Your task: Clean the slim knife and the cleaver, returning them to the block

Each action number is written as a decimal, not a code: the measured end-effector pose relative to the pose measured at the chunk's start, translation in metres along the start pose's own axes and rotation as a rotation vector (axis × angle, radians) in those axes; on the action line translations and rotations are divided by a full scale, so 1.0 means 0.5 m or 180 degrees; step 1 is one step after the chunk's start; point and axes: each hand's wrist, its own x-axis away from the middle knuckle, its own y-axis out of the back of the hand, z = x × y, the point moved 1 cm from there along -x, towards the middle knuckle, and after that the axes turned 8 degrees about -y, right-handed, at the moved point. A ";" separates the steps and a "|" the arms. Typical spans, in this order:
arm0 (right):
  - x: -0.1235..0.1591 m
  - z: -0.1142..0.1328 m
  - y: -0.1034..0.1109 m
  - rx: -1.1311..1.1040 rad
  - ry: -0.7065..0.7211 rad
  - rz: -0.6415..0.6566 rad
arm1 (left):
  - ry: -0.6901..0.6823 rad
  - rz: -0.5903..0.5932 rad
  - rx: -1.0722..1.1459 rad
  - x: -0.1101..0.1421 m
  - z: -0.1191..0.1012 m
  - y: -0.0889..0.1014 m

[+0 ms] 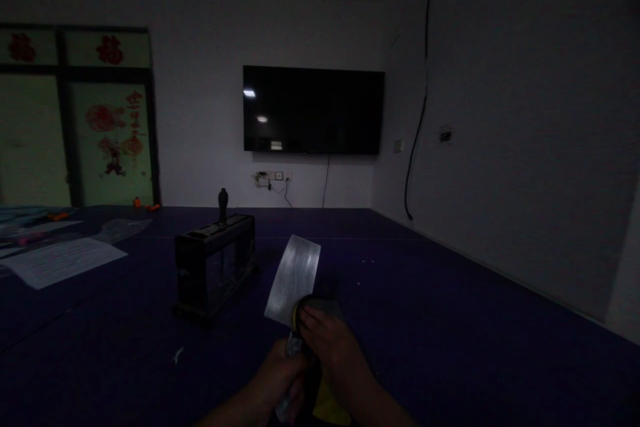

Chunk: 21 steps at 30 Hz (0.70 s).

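A broad steel cleaver [294, 273] points up and away from me over a dark blue surface [450, 320]. My left hand [280, 373] is closed round its handle low in the view. My right hand [330, 347] presses a yellow and grey cloth or sponge [325, 407] against the base of the blade, fingers bent over it. A dark wooden knife block [214, 265] stands just left of the blade, with one black handle [223, 204] sticking up from its top.
Sheets of paper [63, 260] and plastic lie at the left. A black wall screen [313, 110] hangs ahead, with sockets and cables below. A glazed door with red decorations [113, 127] is at the far left. The room is dim.
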 end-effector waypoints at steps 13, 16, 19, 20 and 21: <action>-0.011 -0.002 0.029 -0.0345 0.0159 -0.0307 | -0.0082 0.0149 -0.0069 -0.002 0.009 0.005; -0.012 -0.006 0.032 -0.0219 0.0215 -0.0364 | -0.0073 0.0154 0.0046 -0.001 0.005 0.005; -0.012 -0.016 0.031 -0.0087 0.0164 -0.0311 | -0.0044 0.0208 0.0110 0.001 0.000 0.005; -0.011 -0.018 0.030 -0.0056 0.0128 -0.0293 | -0.0020 0.0232 0.0097 0.001 0.000 0.005; -0.010 -0.020 0.029 -0.0025 0.0107 -0.0283 | 0.0001 0.0252 0.0080 0.001 0.000 0.005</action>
